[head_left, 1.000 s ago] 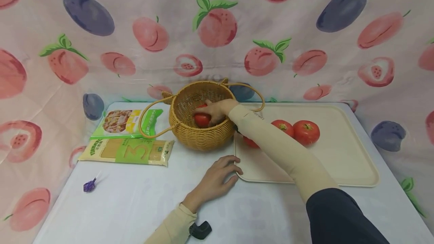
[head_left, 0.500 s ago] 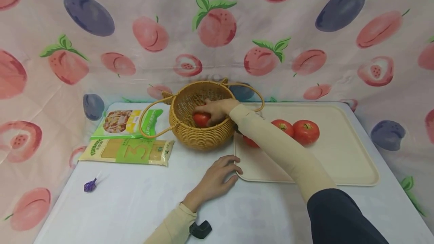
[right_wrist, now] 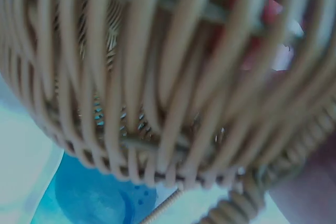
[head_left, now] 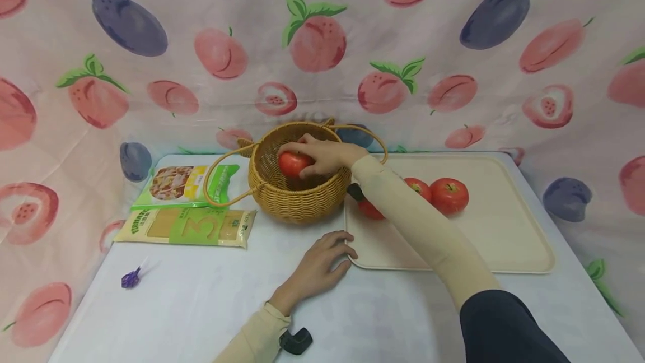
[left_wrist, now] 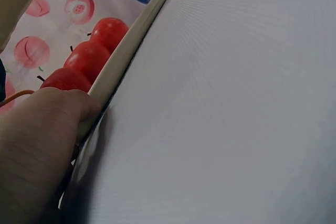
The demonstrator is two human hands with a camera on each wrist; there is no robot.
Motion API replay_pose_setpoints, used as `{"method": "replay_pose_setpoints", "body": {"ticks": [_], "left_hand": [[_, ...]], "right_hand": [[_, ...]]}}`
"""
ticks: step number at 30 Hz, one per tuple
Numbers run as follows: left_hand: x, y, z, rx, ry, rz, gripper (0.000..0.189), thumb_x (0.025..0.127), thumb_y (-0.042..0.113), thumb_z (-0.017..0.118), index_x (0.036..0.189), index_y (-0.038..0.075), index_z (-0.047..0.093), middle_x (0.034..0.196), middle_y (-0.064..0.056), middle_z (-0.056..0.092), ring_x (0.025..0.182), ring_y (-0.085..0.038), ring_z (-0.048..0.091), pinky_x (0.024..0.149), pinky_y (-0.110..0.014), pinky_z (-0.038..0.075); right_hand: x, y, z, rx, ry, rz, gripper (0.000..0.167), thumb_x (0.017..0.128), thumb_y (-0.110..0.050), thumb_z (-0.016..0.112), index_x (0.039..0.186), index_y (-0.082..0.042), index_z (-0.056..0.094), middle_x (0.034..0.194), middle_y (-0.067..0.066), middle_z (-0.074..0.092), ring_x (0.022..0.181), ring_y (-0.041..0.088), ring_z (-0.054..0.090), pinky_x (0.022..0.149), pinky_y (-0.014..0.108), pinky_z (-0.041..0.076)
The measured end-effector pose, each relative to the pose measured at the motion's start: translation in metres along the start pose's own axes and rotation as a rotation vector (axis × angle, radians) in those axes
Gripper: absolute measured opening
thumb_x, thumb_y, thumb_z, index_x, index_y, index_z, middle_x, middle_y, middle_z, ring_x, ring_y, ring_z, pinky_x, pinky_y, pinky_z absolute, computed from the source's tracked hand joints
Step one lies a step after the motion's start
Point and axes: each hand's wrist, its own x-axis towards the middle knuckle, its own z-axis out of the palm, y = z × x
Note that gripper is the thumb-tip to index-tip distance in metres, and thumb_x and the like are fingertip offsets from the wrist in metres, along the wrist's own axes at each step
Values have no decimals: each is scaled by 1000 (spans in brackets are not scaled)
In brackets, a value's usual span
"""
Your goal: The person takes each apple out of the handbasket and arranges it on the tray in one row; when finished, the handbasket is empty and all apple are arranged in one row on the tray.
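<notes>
A red tomato [head_left: 294, 164] is gripped by my right hand [head_left: 325, 156], at the mouth of the wicker basket [head_left: 297, 206]. In the right wrist view the basket's weave [right_wrist: 152, 77] fills most of the picture, with a blurred red patch behind it. My left hand [head_left: 318, 265] lies on the table with its fingertips at the near left corner of the beige tray [head_left: 504, 228]. The left wrist view shows that hand [left_wrist: 47, 135] beside the tray's rim [left_wrist: 126, 51]. Several tomatoes [head_left: 449, 195] sit on the tray, partly hidden by my right forearm.
Left of the basket lie a green-and-white food packet [head_left: 171, 186] and a pack of noodles [head_left: 191, 227]. One looped basket handle [head_left: 214, 200] hangs over the packet. A small purple-wrapped lollipop [head_left: 130, 279] is at the left. Fruit-patterned cloth [head_left: 322, 88] hangs behind the table.
My right hand has risen a little inside the basket with the tomato in its grip. The left hand stays at the tray's corner. The head view has shifted slightly.
</notes>
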Motion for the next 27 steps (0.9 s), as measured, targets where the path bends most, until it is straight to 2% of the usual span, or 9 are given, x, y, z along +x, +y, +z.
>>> {"method": "replay_pose_setpoints", "body": {"ticks": [13,20,27], "left_hand": [[1,3,-2,-12,-13,-14,14,91,21,59,102,28,64,131,5,51,129,-12,43,104,-38,40],[1,4,-1,-18,-14,-21,13,91,22,59,102,28,64,132,5,51,130,-13,43,105,-39,39],[0,4,0,-15,-13,-15,14,91,23,58,103,28,64,132,5,51,130,-14,43,105,-40,39]], "right_hand": [[-21,2,-5,133,138,-42,63,86,-46,63,139,-45,29,131,10,29,118,25,45,101,48,40],[-28,8,-3,161,228,-66,61,85,-46,65,137,-47,33,143,9,20,127,28,37,101,51,39],[-36,14,0,168,315,-139,58,88,-40,62,139,-40,34,152,4,15,130,25,38,102,48,40]]}}
